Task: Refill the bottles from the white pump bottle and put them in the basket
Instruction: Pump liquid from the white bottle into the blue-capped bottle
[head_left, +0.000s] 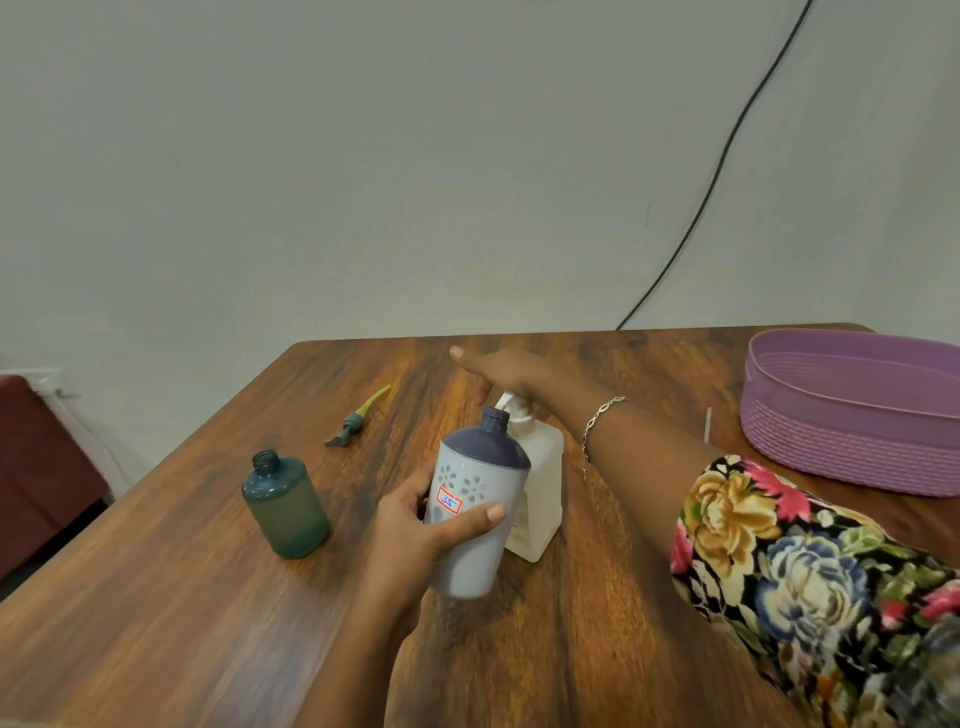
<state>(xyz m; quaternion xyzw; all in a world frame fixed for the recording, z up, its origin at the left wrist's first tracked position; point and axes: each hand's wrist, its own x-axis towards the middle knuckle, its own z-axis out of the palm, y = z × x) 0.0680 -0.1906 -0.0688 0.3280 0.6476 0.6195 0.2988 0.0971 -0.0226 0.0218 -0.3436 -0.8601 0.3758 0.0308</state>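
Observation:
My left hand (410, 535) grips a grey-and-navy bottle (475, 499) with a flower pattern and a small red-edged label. The bottle is uncapped and tilted, its open neck just under the spout of the white pump bottle (540, 483) behind it. My right hand (498, 371) lies flat with straight fingers on top of the pump head. A dark green bottle (285, 506) stands open on the table to the left. The purple basket (852, 415) sits at the right rear of the table; nothing shows inside it.
A green pump cap with a yellowish tube (358, 415) lies on the wooden table (208, 623) behind the green bottle. A thin white stick (707, 423) lies near the basket. A black cable (727, 145) runs down the wall. A dark red seat (36, 467) stands at left.

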